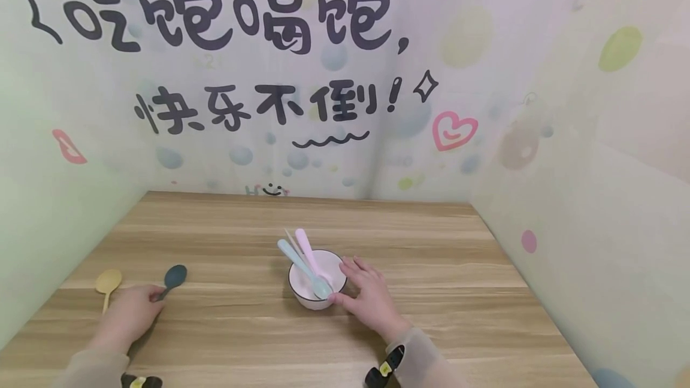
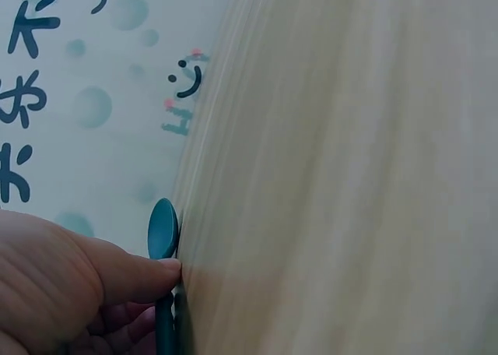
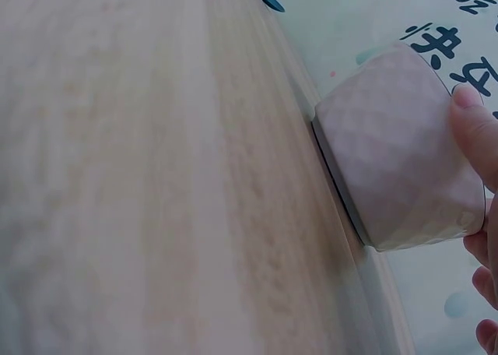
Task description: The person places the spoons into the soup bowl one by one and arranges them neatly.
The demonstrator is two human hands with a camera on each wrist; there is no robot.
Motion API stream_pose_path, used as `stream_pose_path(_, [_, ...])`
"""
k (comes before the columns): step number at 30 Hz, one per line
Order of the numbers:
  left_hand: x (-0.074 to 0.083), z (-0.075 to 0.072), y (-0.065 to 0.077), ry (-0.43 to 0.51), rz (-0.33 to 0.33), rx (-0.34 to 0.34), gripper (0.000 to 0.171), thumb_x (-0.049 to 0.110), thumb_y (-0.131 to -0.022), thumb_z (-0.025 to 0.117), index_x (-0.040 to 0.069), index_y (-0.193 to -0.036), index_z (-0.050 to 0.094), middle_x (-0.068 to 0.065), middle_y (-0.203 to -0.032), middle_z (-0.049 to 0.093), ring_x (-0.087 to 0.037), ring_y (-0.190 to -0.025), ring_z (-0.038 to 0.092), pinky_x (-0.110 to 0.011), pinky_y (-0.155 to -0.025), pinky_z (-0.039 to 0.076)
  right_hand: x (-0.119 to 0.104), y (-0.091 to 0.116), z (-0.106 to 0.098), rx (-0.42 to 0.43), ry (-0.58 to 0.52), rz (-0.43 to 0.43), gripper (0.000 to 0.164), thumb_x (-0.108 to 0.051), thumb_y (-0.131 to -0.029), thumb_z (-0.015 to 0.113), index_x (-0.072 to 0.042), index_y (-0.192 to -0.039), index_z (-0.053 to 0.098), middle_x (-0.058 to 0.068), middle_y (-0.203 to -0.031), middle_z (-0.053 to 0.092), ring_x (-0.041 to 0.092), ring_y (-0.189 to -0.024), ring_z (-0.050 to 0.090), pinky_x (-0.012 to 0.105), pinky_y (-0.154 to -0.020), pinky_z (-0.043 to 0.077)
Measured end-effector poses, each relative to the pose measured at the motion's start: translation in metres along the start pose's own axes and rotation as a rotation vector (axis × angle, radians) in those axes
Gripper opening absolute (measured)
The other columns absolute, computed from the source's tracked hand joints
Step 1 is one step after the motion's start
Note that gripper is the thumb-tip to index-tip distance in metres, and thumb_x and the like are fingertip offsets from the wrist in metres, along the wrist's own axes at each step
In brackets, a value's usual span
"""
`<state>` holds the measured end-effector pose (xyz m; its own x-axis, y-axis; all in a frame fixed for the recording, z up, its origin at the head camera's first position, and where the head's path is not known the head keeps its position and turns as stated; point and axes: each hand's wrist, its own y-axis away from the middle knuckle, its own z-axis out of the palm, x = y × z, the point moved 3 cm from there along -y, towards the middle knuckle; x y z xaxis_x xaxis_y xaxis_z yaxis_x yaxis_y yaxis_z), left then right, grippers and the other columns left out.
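Note:
A dark teal spoon [image 1: 175, 276] lies at the left of the table, and my left hand [image 1: 128, 316] pinches its handle between thumb and fingers. The same spoon [image 2: 163, 229] shows in the left wrist view, close to the wood. A white bowl with a dark rim [image 1: 308, 303] stands near the middle of the table. My right hand [image 1: 372, 299] holds the bowl's right side, thumb at the rim. In the bowl lean a light blue spoon [image 1: 291, 251], a pink-handled utensil [image 1: 304, 244] and a thin pale utensil whose kind is unclear. The bowl's outside [image 3: 405, 156] is faceted.
A yellow spoon [image 1: 109, 281] lies at the far left, its handle partly behind my left hand. The wooden table [image 1: 431, 244] meets a printed back wall [image 1: 345, 160] and walls at both sides.

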<state>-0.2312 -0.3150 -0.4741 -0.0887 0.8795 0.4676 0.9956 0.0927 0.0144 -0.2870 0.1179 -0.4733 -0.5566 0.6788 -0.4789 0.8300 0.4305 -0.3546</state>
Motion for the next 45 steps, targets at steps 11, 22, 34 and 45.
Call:
stream_pose_path(11, [0.028, 0.011, -0.01, 0.034, 0.019, -0.004, 0.035, 0.008, -0.09, 0.059, -0.016, -0.116, 0.056, -0.036, -0.114, 0.057, -0.054, -0.109, 0.051, -0.061, -0.087, 0.042, 0.0, 0.0, -0.001, -0.018, -0.001, 0.022, 0.08, -0.062, -0.08, 0.063, -0.009, -0.138, 0.052, 0.001, -0.145, 0.046, 0.025, -0.139, 0.033, 0.055, -0.11, 0.021])
stream_pose_path(22, [0.051, 0.027, -0.02, 0.084, 0.053, -0.009, 0.035, 0.007, -0.091, 0.059, -0.015, -0.118, 0.056, -0.032, -0.11, 0.059, -0.048, -0.105, 0.055, -0.058, -0.087, 0.044, 0.001, 0.0, 0.001, -0.023, 0.012, 0.021, 0.079, -0.063, -0.081, 0.063, -0.009, -0.138, 0.052, 0.001, -0.145, 0.046, 0.026, -0.139, 0.033, 0.055, -0.109, 0.022])
stream_pose_path(34, [0.051, 0.03, -0.016, 0.133, 0.038, -0.035, 0.039, 0.01, -0.089, 0.065, -0.014, -0.117, 0.056, -0.023, -0.101, 0.062, -0.04, -0.097, 0.059, -0.055, -0.083, 0.046, -0.001, 0.001, 0.002, -0.018, 0.0, 0.014, 0.079, -0.061, -0.081, 0.064, -0.008, -0.138, 0.052, 0.003, -0.145, 0.047, 0.028, -0.139, 0.033, 0.057, -0.109, 0.022])
stream_pose_path(45, [0.041, 0.018, 0.002, 0.178, -0.065, -0.097, 0.044, 0.025, -0.085, 0.07, -0.013, -0.103, 0.056, -0.023, -0.097, 0.062, -0.032, -0.087, 0.059, -0.049, -0.076, 0.047, 0.0, 0.0, 0.002, -0.007, 0.001, 0.023, 0.079, -0.061, -0.08, 0.064, -0.008, -0.137, 0.052, 0.003, -0.145, 0.047, 0.026, -0.139, 0.033, 0.056, -0.109, 0.022])
